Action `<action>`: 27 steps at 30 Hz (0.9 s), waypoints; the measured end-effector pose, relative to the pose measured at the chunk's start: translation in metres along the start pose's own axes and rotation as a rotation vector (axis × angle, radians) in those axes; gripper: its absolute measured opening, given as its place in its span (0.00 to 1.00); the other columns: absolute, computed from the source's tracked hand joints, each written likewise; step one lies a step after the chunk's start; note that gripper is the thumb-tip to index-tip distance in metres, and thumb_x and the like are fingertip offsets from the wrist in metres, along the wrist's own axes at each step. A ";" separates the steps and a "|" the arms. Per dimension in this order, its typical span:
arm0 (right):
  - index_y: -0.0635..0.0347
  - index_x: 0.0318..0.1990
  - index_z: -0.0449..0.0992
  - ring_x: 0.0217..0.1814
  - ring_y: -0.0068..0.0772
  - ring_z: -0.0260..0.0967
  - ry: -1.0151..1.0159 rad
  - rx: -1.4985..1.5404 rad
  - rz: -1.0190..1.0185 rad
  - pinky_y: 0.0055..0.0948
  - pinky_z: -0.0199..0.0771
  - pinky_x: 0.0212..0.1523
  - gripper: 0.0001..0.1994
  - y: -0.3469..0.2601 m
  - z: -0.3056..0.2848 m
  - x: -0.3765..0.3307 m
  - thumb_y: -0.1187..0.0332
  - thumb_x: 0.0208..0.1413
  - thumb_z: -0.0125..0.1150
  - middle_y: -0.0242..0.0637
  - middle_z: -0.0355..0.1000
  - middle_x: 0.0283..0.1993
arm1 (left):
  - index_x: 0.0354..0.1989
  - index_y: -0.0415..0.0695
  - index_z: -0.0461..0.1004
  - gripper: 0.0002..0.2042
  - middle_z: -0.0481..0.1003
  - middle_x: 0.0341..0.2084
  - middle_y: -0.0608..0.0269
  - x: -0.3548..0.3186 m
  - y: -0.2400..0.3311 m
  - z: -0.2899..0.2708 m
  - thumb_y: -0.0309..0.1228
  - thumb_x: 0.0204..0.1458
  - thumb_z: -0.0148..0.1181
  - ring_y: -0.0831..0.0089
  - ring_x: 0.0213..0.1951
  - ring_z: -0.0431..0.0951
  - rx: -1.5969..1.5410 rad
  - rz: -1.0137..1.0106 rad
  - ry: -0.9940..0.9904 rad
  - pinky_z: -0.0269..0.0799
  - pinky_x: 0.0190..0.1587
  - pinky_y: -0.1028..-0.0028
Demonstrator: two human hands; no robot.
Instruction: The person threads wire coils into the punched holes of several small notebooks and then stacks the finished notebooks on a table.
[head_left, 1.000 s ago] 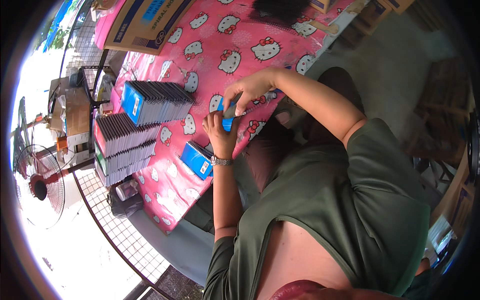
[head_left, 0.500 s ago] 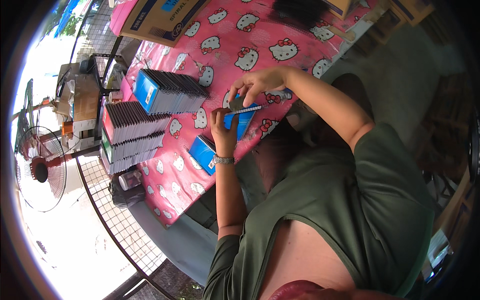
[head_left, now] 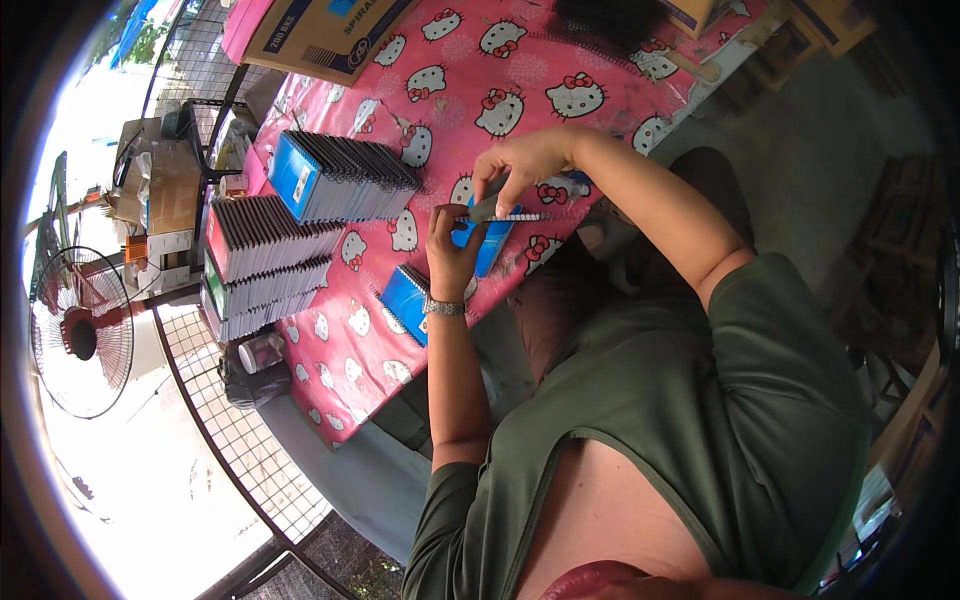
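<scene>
Notebook (head_left: 487,238), blue, spiral edge up, is pinched in your left hand (head_left: 450,255). Your right hand (head_left: 520,165) at 1 o'clock pinches its spiral. Blue stack (head_left: 335,180) sits at 10 o'clock.

Blue spiral notebook (head_left: 490,240) — held edge-up above table.

A brown cardboard box (head_left: 325,35) lies at the far end of the surface (head_left: 520,60), flat-sided, with a blue printed patch on its top and dark print along its side. A second brown box (head_left: 690,12) shows only a corner at the upper edge, to the right of it, and more brown cartons (head_left: 835,20) stand off the surface at the upper right. Off the left edge of the surface, on a cluttered stand, sits another plain brown cardboard box (head_left: 172,185), with a small white box (head_left: 168,243) just below it
</scene>
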State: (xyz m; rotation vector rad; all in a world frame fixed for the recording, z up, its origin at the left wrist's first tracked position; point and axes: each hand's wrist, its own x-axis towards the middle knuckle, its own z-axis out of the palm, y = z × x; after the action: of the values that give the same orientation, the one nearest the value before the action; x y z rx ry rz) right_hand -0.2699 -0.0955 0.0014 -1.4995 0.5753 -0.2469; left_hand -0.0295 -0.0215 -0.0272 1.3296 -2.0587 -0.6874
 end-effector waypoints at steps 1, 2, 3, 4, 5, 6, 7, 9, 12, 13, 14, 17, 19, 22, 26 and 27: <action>0.59 0.51 0.76 0.59 0.30 0.64 0.073 -0.235 0.007 0.29 0.64 0.57 0.24 0.001 -0.001 0.003 0.66 0.43 0.73 0.36 0.71 0.54 | 0.38 0.39 0.73 0.15 0.74 0.35 0.58 0.002 0.000 -0.001 0.20 0.41 0.69 0.64 0.34 0.76 -0.017 -0.005 0.004 0.74 0.37 0.69; 0.58 0.51 0.77 0.60 0.32 0.64 0.004 -0.045 -0.068 0.30 0.64 0.58 0.24 0.009 0.000 0.008 0.66 0.43 0.73 0.37 0.70 0.55 | 0.38 0.39 0.74 0.14 0.74 0.35 0.58 0.003 -0.001 -0.002 0.20 0.42 0.69 0.65 0.34 0.77 0.006 -0.016 0.009 0.74 0.37 0.70; 0.57 0.52 0.77 0.61 0.33 0.64 -0.069 0.146 -0.138 0.31 0.64 0.59 0.25 0.015 0.004 0.012 0.66 0.43 0.73 0.39 0.70 0.56 | 0.38 0.39 0.74 0.14 0.75 0.34 0.58 0.001 -0.001 -0.002 0.20 0.42 0.69 0.67 0.33 0.77 0.025 -0.032 0.015 0.74 0.37 0.71; 0.56 0.52 0.77 0.62 0.35 0.63 -0.141 0.337 -0.208 0.32 0.64 0.59 0.25 0.021 0.004 0.015 0.66 0.42 0.73 0.40 0.69 0.57 | 0.38 0.38 0.74 0.14 0.75 0.33 0.58 0.000 -0.001 -0.002 0.20 0.42 0.70 0.68 0.33 0.78 0.045 -0.047 0.021 0.74 0.37 0.72; 0.55 0.52 0.77 0.63 0.37 0.63 -0.043 0.016 -0.104 0.33 0.64 0.60 0.25 0.026 -0.002 0.016 0.65 0.42 0.73 0.41 0.68 0.58 | 0.38 0.38 0.74 0.13 0.76 0.33 0.58 -0.001 -0.003 0.000 0.21 0.44 0.69 0.69 0.33 0.78 -0.028 -0.092 0.024 0.74 0.37 0.73; 0.54 0.52 0.77 0.63 0.40 0.63 0.054 -0.310 -0.005 0.34 0.64 0.61 0.25 0.018 -0.008 0.015 0.65 0.42 0.73 0.42 0.67 0.59 | 0.39 0.38 0.74 0.13 0.77 0.33 0.58 -0.001 -0.007 0.000 0.21 0.45 0.69 0.70 0.33 0.79 -0.097 -0.135 0.032 0.74 0.37 0.74; 0.53 0.52 0.77 0.64 0.42 0.63 0.153 -0.634 0.096 0.36 0.64 0.61 0.25 0.013 -0.014 0.016 0.64 0.43 0.73 0.44 0.66 0.61 | 0.39 0.37 0.75 0.12 0.78 0.33 0.58 -0.001 -0.010 0.000 0.22 0.46 0.68 0.72 0.33 0.80 -0.167 -0.177 0.041 0.74 0.37 0.75; 0.51 0.54 0.76 0.63 0.44 0.63 0.521 -0.698 -0.019 0.38 0.65 0.61 0.26 0.039 -0.025 0.004 0.61 0.44 0.73 0.45 0.65 0.61 | 0.42 0.37 0.75 0.12 0.79 0.33 0.57 -0.003 -0.015 0.000 0.23 0.49 0.67 0.74 0.32 0.80 -0.195 -0.248 0.083 0.74 0.37 0.76; 0.53 0.58 0.72 0.61 0.48 0.64 1.154 -0.808 -0.230 0.43 0.67 0.59 0.29 0.081 -0.019 -0.023 0.57 0.47 0.70 0.46 0.65 0.60 | 0.44 0.34 0.75 0.12 0.80 0.34 0.57 -0.007 -0.013 0.001 0.23 0.52 0.65 0.74 0.32 0.80 -0.330 -0.345 0.203 0.75 0.36 0.77; 0.55 0.59 0.70 0.60 0.48 0.64 1.177 -0.789 -0.093 0.44 0.66 0.58 0.29 0.083 -0.006 -0.036 0.57 0.49 0.69 0.45 0.65 0.60 | 0.45 0.33 0.75 0.12 0.80 0.34 0.57 -0.013 -0.013 -0.001 0.23 0.53 0.64 0.74 0.32 0.80 -0.386 -0.383 0.264 0.75 0.37 0.77; 0.57 0.60 0.69 0.60 0.49 0.64 1.201 -0.771 0.046 0.46 0.66 0.58 0.30 0.082 0.014 -0.053 0.57 0.51 0.67 0.45 0.65 0.60 | 0.45 0.32 0.75 0.12 0.80 0.34 0.57 -0.017 -0.012 -0.001 0.23 0.53 0.64 0.74 0.32 0.80 -0.449 -0.421 0.301 0.75 0.37 0.77; 0.61 0.56 0.70 0.56 0.46 0.65 1.055 -1.228 0.092 0.42 0.68 0.54 0.26 0.099 0.077 -0.088 0.59 0.52 0.66 0.44 0.69 0.52 | 0.44 0.29 0.75 0.11 0.79 0.34 0.59 -0.022 -0.006 0.004 0.23 0.55 0.62 0.73 0.32 0.80 -0.649 -0.487 0.379 0.76 0.37 0.77; 0.62 0.53 0.72 0.54 0.46 0.66 0.983 -1.122 0.140 0.40 0.69 0.53 0.23 0.084 0.099 -0.094 0.61 0.51 0.66 0.44 0.70 0.50 | 0.43 0.30 0.76 0.10 0.79 0.34 0.60 -0.024 -0.010 0.009 0.22 0.55 0.62 0.74 0.32 0.80 -0.686 -0.465 0.442 0.75 0.37 0.78; 0.61 0.51 0.74 0.51 0.47 0.68 0.992 -0.563 -0.149 0.42 0.70 0.54 0.22 0.045 0.122 -0.074 0.63 0.49 0.66 0.44 0.71 0.47 | 0.42 0.30 0.77 0.08 0.80 0.33 0.60 -0.026 -0.003 0.018 0.20 0.55 0.61 0.75 0.32 0.80 -0.652 -0.421 0.506 0.75 0.38 0.79; 0.58 0.52 0.74 0.46 0.43 0.67 0.952 -0.653 -0.331 0.40 0.69 0.50 0.24 0.008 0.134 -0.037 0.62 0.46 0.69 0.40 0.69 0.43 | 0.41 0.31 0.77 0.08 0.80 0.33 0.61 -0.029 0.006 0.027 0.16 0.54 0.58 0.77 0.33 0.79 -0.448 -0.324 0.535 0.75 0.38 0.79; 0.59 0.51 0.75 0.47 0.43 0.67 0.965 -0.676 -0.313 0.40 0.69 0.51 0.23 0.008 0.134 -0.031 0.62 0.46 0.69 0.40 0.69 0.43 | 0.42 0.31 0.77 0.08 0.80 0.33 0.61 -0.030 0.008 0.029 0.16 0.54 0.58 0.78 0.33 0.79 -0.443 -0.329 0.545 0.75 0.38 0.79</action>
State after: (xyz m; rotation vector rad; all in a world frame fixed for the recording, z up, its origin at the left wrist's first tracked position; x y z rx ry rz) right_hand -0.2301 0.0364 -0.0037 -2.0912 1.2697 -1.1448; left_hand -0.0448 0.0124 -0.0477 1.4033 -1.1914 -0.7602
